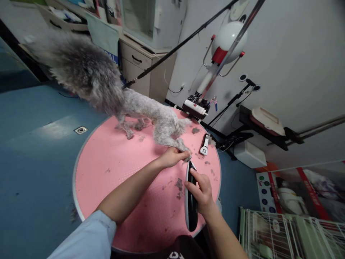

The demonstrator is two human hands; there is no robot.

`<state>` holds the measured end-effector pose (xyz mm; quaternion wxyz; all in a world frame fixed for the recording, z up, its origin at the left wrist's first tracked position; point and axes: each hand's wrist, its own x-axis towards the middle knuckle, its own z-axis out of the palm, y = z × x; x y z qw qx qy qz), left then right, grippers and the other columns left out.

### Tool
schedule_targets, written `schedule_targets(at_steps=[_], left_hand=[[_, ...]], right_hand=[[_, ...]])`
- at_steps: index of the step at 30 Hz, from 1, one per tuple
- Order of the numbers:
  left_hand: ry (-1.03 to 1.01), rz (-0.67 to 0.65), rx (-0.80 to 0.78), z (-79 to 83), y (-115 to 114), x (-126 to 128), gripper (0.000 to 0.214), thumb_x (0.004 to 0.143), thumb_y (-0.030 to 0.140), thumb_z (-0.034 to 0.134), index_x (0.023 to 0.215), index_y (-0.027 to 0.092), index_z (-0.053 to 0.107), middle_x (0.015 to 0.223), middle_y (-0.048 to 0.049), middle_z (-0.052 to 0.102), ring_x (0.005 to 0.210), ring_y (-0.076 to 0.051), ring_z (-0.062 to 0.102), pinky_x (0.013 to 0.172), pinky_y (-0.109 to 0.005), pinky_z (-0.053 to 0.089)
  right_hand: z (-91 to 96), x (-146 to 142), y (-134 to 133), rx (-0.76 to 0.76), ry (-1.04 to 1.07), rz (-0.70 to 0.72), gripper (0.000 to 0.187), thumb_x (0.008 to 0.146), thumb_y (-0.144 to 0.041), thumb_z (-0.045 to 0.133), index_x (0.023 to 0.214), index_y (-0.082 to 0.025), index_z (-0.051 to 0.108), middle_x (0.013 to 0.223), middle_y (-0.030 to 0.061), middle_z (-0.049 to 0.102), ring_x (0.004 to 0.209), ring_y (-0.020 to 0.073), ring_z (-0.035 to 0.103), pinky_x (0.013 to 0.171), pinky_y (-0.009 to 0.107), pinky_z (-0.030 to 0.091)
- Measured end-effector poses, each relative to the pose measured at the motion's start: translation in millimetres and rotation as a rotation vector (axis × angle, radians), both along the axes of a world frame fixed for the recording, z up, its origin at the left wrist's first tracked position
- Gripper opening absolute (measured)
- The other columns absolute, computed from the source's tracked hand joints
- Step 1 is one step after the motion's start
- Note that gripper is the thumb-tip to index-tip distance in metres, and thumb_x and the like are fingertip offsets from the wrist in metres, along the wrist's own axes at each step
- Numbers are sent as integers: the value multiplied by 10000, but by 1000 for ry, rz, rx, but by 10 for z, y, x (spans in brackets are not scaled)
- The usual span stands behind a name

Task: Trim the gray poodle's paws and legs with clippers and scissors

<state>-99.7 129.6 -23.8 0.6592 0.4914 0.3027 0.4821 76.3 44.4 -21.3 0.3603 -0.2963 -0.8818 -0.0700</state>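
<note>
A grey dog (145, 108) stands on the round pink grooming table (107, 180), its body clipped short while the head and neck fur stays long and fluffy. My left hand (174, 157) is closed round one of its hind legs, just above the paw (187, 157). In my right hand (201, 189) are black and white hair clippers (192, 201), their head up against or very close to that paw; exact contact is hard to make out. A second, smaller white trimmer (205, 144) lies on the table beyond my hands.
Tufts of cut fur (179, 184) are scattered over the table. A black leash (172, 54) runs from the dog's neck up to the top. At the table's far edge, a holder carries a white bottle (194, 107). A wire cage (269, 230) stands at lower right.
</note>
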Motion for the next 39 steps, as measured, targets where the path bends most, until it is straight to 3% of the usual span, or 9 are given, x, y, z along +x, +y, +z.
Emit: schedule_targets(at_steps=[8, 11, 15, 19, 23, 26, 31, 35, 39], left_hand=[[52, -17, -14, -56, -3, -6, 328, 718, 428, 650, 630, 117, 592, 604, -10, 563, 612, -117, 504, 627, -259, 411], [73, -31, -27, -74, 12, -22, 338, 711, 447, 655, 653, 118, 606, 620, -19, 580, 624, -126, 518, 631, -266, 423], [124, -52, 26, -83, 49, -74, 321, 718, 443, 652, 696, 123, 634, 653, -21, 600, 648, -132, 530, 647, -266, 437], [161, -93, 37, -81, 81, -128, 291, 728, 418, 650, 784, 134, 678, 771, -46, 662, 736, -157, 577, 699, -277, 463], [144, -126, 21, -53, 93, -159, 321, 727, 414, 648, 896, 147, 706, 939, -72, 693, 892, -196, 598, 780, -298, 473], [104, -96, -19, -24, 93, -154, 348, 707, 420, 674, 906, 138, 714, 963, -86, 698, 904, -203, 603, 801, -314, 473], [8, -49, -89, 0, 77, -104, 395, 656, 432, 728, 894, 117, 721, 863, -82, 703, 801, -177, 609, 776, -314, 476], [-44, -13, -119, 5, 50, -70, 400, 624, 443, 750, 845, 112, 717, 834, -75, 699, 801, -182, 610, 784, -321, 471], [-31, -4, -133, 8, 20, -43, 397, 615, 459, 745, 796, 108, 704, 816, -66, 693, 824, -184, 602, 808, -317, 456]], right_hand=[[-82, -47, 35, 70, 2, -27, 315, 815, -105, 530, 1062, -277, 625, 1390, 70, 474, 923, 200, 584, 685, 363, 492], [-45, -13, 58, 29, 18, -24, 334, 824, -112, 531, 1091, -295, 614, 1367, 72, 503, 968, 211, 597, 701, 371, 505], [188, 73, 172, -260, -45, 31, 300, 866, -180, 503, 1137, -273, 591, 1314, 97, 557, 1015, 221, 617, 768, 402, 521], [619, 101, 440, -584, -125, 142, 275, 856, -254, 530, 1122, -264, 598, 1280, 87, 587, 1126, 236, 590, 884, 428, 506], [857, 50, 592, -751, -58, 253, 373, 778, -250, 617, 1146, -216, 565, 1235, 103, 609, 1140, 242, 587, 936, 428, 494], [654, -5, 456, -586, 114, 192, 389, 737, -252, 656, 1112, -215, 560, 1178, 114, 638, 1090, 261, 618, 878, 433, 531], [-42, -136, 23, -18, 325, -68, 532, 678, -235, 731, 1148, -235, 483, 1244, 116, 588, 1060, 253, 627, 736, 387, 587], [-357, -245, -88, 77, 356, -133, 622, 663, -170, 746, 1203, -232, 444, 1305, 119, 534, 1087, 240, 609, 728, 358, 597], [-416, -296, -27, 122, 333, -123, 582, 721, -182, 724, 1230, -216, 444, 1344, 131, 492, 1134, 245, 584, 755, 358, 600]])
